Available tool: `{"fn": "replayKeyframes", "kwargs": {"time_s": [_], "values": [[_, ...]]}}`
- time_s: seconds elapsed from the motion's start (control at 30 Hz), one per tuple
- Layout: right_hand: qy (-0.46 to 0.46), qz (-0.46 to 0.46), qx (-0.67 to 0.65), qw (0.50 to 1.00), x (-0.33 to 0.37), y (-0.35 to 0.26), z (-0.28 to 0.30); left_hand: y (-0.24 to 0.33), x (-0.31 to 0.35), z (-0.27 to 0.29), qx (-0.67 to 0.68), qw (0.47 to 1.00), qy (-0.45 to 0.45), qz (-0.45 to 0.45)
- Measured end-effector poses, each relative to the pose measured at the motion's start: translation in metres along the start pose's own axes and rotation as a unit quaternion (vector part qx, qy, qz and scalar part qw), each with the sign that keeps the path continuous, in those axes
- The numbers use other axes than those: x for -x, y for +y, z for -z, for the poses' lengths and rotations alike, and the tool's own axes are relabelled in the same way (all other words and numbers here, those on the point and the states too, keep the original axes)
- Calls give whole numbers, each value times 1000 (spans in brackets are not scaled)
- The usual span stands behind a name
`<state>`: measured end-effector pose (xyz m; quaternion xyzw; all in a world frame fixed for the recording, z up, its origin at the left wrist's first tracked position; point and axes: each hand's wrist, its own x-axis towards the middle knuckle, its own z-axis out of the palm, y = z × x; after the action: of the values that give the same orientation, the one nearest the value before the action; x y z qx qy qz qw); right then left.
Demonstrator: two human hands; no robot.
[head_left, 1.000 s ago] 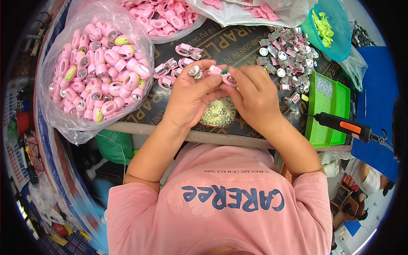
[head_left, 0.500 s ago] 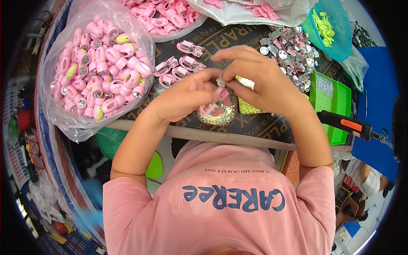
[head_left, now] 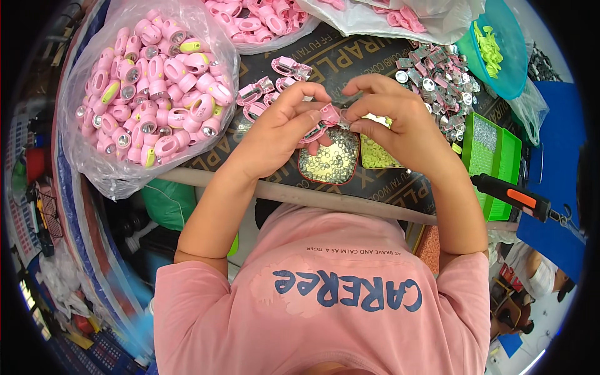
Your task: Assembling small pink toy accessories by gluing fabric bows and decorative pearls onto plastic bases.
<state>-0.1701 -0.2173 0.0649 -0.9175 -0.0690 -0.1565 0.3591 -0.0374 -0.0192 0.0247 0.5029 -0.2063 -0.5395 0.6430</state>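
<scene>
One pink casing (head_left: 329, 115) | left hand (head_left: 282, 132) pinching it | right hand (head_left: 400, 122) alongside, pinch unclear

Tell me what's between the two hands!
In the head view, a pink plastic part is between them; the left hand holds it, with the right hand right next to it.

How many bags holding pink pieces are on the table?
3: a large clear bag at left, a second clear bag at top centre, and a white bag to its right. Others may be hidden beyond the upper edge.
</scene>
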Motion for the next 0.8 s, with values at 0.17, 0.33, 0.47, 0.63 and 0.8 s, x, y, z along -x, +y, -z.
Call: {"fn": "replayKeyframes", "kwargs": {"time_s": [0.17,0.33,0.47,0.63,0.8], "values": [[-32,-352,-357,865,5,-3,-8,-6,-2,-1,-50,998,-4,-22],[2,-405,-490,772,9,1,-17,-8,-2,-5,-114,992,20,-44],[9,-407,-572,712,12,6,-22,-12,-1,-7,-129,990,29,-44],[41,-413,-598,686,8,-1,-23,-15,-3,-10,-171,978,59,-108],[93,-322,-283,899,9,-9,-36,-13,-1,-10,-175,977,59,-107]]}}
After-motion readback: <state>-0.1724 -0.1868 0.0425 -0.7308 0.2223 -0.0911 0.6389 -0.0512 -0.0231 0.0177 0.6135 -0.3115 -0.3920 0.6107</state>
